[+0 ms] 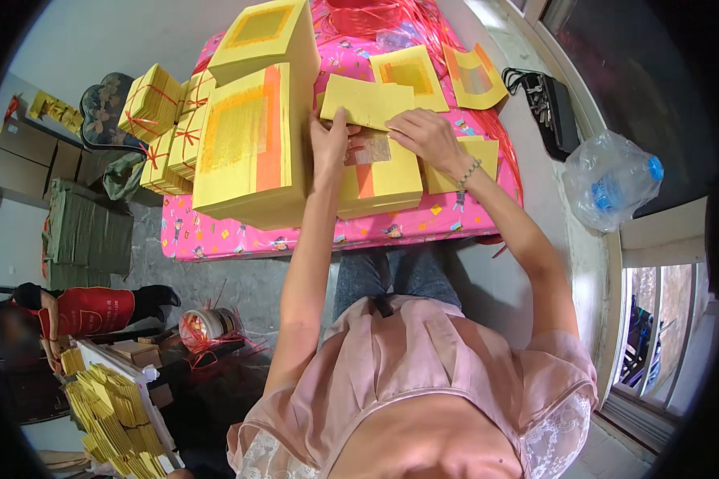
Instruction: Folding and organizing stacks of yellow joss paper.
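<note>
A folded yellow paper (367,100) lies tilted between my two hands, above a low stack of yellow paper (383,188) with an orange band and a metallic-looking patch. My left hand (330,148) grips its left lower corner, thumb on top and fingers partly hidden beneath. At the right lower edge, my right hand (431,140) pinches the same paper with bent fingers. Just left of my left hand rises a tall stack of yellow paper (244,140) with an orange stripe. Single yellow sheets (411,76) lie beyond and beside my right hand.
The table has a pink patterned cover (248,243). Red-tied yellow bundles (150,100) stand at its left; a red basket (365,17) and red strings are at the far end. On the right ledge are a black pouch (547,120) and bagged bottle (615,180). A person in red (96,311) works lower left.
</note>
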Action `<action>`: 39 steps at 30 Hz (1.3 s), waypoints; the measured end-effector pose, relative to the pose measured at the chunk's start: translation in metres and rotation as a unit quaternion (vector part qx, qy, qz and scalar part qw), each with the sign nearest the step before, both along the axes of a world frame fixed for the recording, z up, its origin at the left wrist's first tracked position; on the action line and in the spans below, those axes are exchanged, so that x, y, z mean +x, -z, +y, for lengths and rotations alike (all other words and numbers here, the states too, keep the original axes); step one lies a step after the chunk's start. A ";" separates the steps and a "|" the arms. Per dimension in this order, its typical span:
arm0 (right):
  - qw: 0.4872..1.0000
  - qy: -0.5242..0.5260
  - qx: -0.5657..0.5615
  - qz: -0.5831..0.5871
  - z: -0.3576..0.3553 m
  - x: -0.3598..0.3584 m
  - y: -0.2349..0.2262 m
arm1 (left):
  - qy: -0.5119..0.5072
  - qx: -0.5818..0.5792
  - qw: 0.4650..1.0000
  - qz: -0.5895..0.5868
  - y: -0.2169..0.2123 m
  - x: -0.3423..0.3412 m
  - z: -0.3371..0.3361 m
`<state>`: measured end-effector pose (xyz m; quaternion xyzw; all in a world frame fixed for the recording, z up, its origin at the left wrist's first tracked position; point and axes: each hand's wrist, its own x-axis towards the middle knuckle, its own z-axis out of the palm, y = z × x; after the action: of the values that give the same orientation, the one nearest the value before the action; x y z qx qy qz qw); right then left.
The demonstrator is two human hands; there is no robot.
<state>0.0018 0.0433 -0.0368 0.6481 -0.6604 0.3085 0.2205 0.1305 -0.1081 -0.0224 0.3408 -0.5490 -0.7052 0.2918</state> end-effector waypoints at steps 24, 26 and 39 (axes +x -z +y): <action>0.713 0.028 -0.199 -0.671 0.150 -0.027 0.000 | 0.272 -0.356 0.891 0.075 0.051 0.043 0.193; 0.714 0.030 -0.165 -0.680 0.154 -0.023 0.011 | 0.256 -0.453 0.853 0.038 0.072 0.037 0.201; 0.869 0.345 0.067 -0.350 0.140 -0.040 0.109 | 0.260 -0.611 0.734 -0.140 0.122 0.003 0.191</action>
<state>-0.0379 0.1833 -0.1456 0.2422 -0.8947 0.3745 0.0237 0.1335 0.0834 -0.1449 0.0278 -0.9638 -0.2100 0.1618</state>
